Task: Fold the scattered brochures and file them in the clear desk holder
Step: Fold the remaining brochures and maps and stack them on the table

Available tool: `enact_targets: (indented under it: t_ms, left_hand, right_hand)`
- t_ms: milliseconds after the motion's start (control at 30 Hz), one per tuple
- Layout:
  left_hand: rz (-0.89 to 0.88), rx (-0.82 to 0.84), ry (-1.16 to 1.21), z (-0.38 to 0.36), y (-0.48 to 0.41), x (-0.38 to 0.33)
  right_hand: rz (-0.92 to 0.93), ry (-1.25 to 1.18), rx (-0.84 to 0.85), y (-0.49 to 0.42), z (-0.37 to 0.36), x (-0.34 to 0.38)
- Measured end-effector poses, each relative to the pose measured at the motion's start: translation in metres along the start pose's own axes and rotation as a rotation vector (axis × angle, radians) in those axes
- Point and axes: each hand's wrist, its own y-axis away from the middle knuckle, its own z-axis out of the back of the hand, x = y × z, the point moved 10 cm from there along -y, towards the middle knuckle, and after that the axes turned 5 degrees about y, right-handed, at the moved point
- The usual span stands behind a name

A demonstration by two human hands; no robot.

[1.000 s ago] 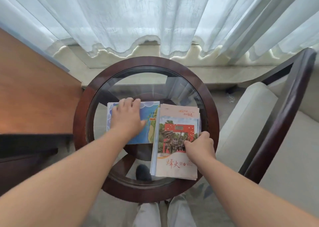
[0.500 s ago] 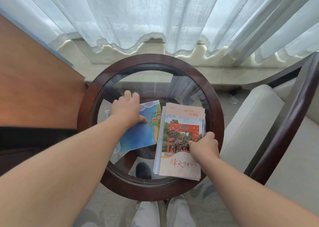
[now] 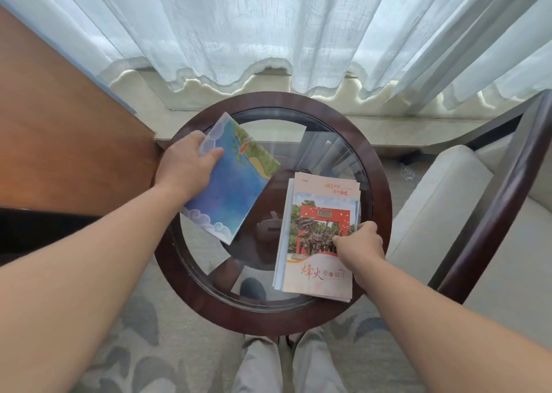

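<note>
My left grip [image 3: 191,165] holds the blue brochure [image 3: 236,189] by its far left edge, aslant over the counter [image 3: 382,201], long axis far-right to near-left; my right grip [image 3: 358,243] pinches the red stack [image 3: 316,276], which lies lengthwise away from me; holder unseen.

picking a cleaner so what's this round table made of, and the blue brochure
Table rim: seemingly dark stained wood, glossy, reddish sheen.
Table top: clear glass; the carpet shows through it.
Blue brochure: probably coated paper or thin card, printed; it looks stiff and flat though the left hand grips one edge.
</note>
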Motion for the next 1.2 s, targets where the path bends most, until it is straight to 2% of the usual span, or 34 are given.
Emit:
enact_targets:
  t_ms: [100,200,267,333,400,500,567,833,933,1067,1200]
  left_hand:
    - [0.195,0.081,0.492,-0.023,0.018,0.001]
    - [0.349,0.228,0.666,-0.091,0.057,-0.005]
    - [0.416,0.252,0.648,-0.133,0.086,-0.008]
    - [0.442,0.237,0.535,-0.163,0.107,-0.007]
    - [0.438,0.19,0.369,-0.173,0.115,-0.004]
    - [0.415,0.076,0.088,-0.162,0.112,0.001]
    - [0.432,0.065,0.021,-0.158,0.112,0.002]
    - [0.632,0.193,0.103,-0.176,0.115,0.007]
    - [0.725,0.233,0.247,-0.181,0.116,0.015]
    - [0.696,0.276,0.394,-0.19,0.12,0.01]
    - [0.655,0.26,0.658,-0.196,0.125,0.006]
  right_hand:
    - [0.028,-0.07,0.037,-0.005,-0.001,-0.003]
    - [-0.014,-0.311,0.107,-0.006,-0.001,-0.011]
    - [-0.089,-0.458,0.176,-0.003,-0.002,-0.017]
    - [-0.121,-0.532,0.247,-0.001,-0.005,-0.019]
    - [-0.079,-0.517,0.298,-0.001,-0.007,-0.016]
    - [0.006,-0.431,0.279,-0.005,-0.006,-0.013]
    - [0.032,-0.382,0.25,-0.008,-0.006,-0.012]
    - [0.114,-0.228,0.175,-0.016,-0.003,-0.004]
    - [0.113,-0.199,0.158,-0.018,-0.002,-0.003]
    - [0.102,-0.224,0.153,-0.02,-0.004,-0.006]
    - [0.069,-0.331,0.219,-0.018,-0.007,-0.008]
